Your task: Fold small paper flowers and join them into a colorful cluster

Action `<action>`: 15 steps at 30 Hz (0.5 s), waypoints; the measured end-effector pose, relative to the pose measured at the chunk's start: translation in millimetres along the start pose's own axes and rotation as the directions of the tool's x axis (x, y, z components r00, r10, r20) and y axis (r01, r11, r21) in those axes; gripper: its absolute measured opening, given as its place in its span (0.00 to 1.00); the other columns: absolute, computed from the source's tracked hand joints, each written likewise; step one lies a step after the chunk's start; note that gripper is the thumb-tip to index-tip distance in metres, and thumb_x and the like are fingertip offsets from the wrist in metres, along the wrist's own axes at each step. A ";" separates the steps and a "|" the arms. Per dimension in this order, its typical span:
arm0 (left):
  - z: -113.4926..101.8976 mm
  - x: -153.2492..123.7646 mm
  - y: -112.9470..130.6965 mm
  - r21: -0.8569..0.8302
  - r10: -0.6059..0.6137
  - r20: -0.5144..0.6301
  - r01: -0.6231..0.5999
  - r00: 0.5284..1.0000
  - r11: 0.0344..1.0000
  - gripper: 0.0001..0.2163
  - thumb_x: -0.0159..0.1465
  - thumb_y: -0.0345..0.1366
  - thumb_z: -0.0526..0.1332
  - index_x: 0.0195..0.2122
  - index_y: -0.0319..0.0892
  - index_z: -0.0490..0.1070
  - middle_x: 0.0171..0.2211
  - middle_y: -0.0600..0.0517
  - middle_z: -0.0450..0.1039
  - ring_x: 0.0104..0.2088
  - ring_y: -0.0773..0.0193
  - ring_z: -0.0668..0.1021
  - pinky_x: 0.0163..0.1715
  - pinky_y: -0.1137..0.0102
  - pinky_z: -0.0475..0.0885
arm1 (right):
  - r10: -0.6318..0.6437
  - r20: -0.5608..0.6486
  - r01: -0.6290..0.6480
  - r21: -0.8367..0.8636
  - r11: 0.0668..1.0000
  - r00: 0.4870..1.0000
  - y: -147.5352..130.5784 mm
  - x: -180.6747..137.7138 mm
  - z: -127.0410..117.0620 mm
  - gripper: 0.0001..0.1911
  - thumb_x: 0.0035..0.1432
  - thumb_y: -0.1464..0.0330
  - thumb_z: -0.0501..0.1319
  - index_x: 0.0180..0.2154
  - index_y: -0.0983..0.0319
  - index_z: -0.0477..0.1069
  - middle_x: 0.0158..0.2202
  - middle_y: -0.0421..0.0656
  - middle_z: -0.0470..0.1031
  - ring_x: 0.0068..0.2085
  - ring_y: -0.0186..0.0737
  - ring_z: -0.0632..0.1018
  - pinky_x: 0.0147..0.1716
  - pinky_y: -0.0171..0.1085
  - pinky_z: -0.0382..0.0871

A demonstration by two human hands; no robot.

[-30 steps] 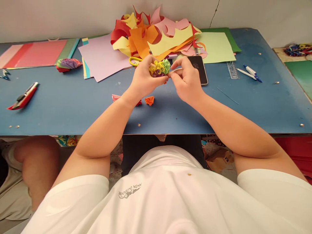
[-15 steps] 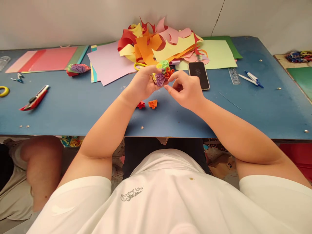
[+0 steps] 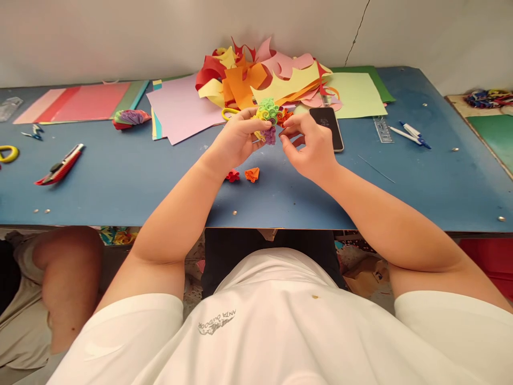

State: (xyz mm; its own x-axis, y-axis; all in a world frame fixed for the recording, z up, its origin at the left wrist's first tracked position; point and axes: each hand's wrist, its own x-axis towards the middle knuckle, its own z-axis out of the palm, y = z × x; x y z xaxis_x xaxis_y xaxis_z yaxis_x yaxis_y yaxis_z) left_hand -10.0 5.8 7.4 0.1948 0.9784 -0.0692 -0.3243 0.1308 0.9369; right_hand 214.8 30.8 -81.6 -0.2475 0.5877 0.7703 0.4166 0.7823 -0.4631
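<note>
Between the thumb and fingers of my left hand (image 3: 236, 138) is a cluster of rolled paper flowers (image 3: 267, 109) in green, yellow, purple and orange, held above the table. My right hand (image 3: 308, 141) is at the cluster's right side, its bent fingers closed on the orange part; the exact contact is partly hidden. Below the hands, a red paper flower (image 3: 233, 176) and an orange paper flower (image 3: 252, 174) lie on the blue table (image 3: 280, 198). My left wrist is close to the red one.
A heap of paper offcuts (image 3: 244, 80) lies behind my hands, beside coloured sheets (image 3: 180, 107). A phone (image 3: 328, 125), ruler (image 3: 383, 130) and pens (image 3: 412, 135) are to the right. A red utility knife (image 3: 62, 164) lies left. Another person's leg (image 3: 72, 283) shows at lower left.
The flower cluster has turned in my left hand, bringing the green flowers up front, and my left thumb now lies across it. My right fingers have shifted slightly right with the orange part.
</note>
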 end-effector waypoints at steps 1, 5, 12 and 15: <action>0.2 0.3 0.1 -0.006 -0.007 -0.005 0.007 1.000 1.000 0.14 0.62 0.28 0.81 0.46 0.48 0.84 0.46 0.53 0.92 0.47 0.63 0.89 0.50 0.69 0.86 | 0.009 -0.007 -0.009 -0.020 1.000 1.000 1.9 -0.3 0.2 0.12 0.85 0.58 0.67 0.63 0.50 0.81 0.48 0.44 0.93 0.43 0.47 0.93 0.41 0.46 0.91; 2.9 -0.2 1.2 0.020 -0.042 -0.037 0.043 0.998 0.999 0.14 0.64 0.29 0.81 0.47 0.46 0.82 0.44 0.53 0.89 0.43 0.65 0.88 0.49 0.67 0.87 | 0.007 0.014 -0.005 -0.114 0.994 1.000 7.4 0.9 -2.7 0.16 0.85 0.62 0.67 0.67 0.51 0.84 0.50 0.45 0.96 0.43 0.47 0.93 0.47 0.48 0.92; 0.9 -3.4 4.9 0.106 -0.066 -0.007 0.067 0.998 0.992 0.24 0.68 0.30 0.79 0.63 0.49 0.79 0.48 0.55 0.90 0.44 0.64 0.90 0.52 0.65 0.86 | -0.062 0.084 0.072 -0.132 0.989 0.995 1.9 7.5 -13.9 0.17 0.88 0.64 0.66 0.68 0.54 0.88 0.57 0.51 0.98 0.59 0.59 0.97 0.64 0.57 0.93; -1.4 -2.9 6.4 0.110 -0.085 0.009 0.083 0.996 0.990 0.30 0.69 0.28 0.78 0.70 0.51 0.75 0.48 0.56 0.89 0.43 0.65 0.91 0.51 0.66 0.86 | -0.070 0.081 0.079 -0.104 0.991 0.994 -2.4 7.8 -14.2 0.15 0.90 0.62 0.65 0.66 0.53 0.88 0.57 0.49 0.98 0.58 0.57 0.97 0.63 0.56 0.94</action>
State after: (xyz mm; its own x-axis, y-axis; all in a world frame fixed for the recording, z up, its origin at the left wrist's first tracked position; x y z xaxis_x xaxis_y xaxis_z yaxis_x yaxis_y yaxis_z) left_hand -14.0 4.0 13.1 0.2299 0.9623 -0.1452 -0.2028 0.1933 0.9600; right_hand 224.3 30.6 -68.3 -0.3463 0.5461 0.7628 0.4845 0.8004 -0.3531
